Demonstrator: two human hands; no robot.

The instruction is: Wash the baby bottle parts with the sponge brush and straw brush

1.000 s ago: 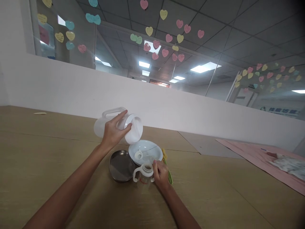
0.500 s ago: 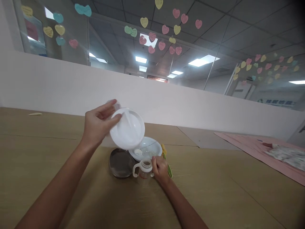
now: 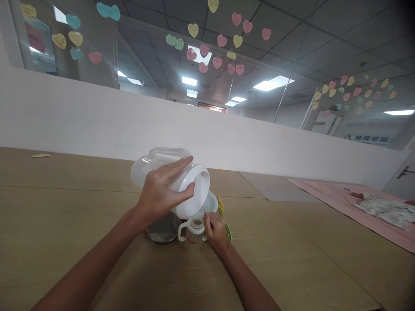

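My left hand (image 3: 162, 192) is closed around the lid end of a translucent plastic pitcher (image 3: 141, 169), thumb on its white lid (image 3: 196, 192). The pitcher lies tilted in the air, nearly on its side, its handle on top and the lid end facing right. Just below that lid stands a small clear baby bottle (image 3: 194, 235), uncapped, with white side handles. My right hand (image 3: 216, 229) is closed on the bottle's right handle. Behind them is a white bowl (image 3: 212, 203), partly hidden by the lid. A dark grey plate (image 3: 164, 229) sits left of the bottle, partly covered too.
A green-handled brush (image 3: 229, 233) with a yellow head lies right of the bowl. Pink cloth (image 3: 311, 190) covers the table's right side, with a patterned garment (image 3: 385, 209) on it. A white wall (image 3: 97, 116) rises along the back edge.
My left hand has moved right and down, tipping the pitcher from lid facing me to nearly sideways, its lid now over the bottle. My right hand stays on the bottle handle.
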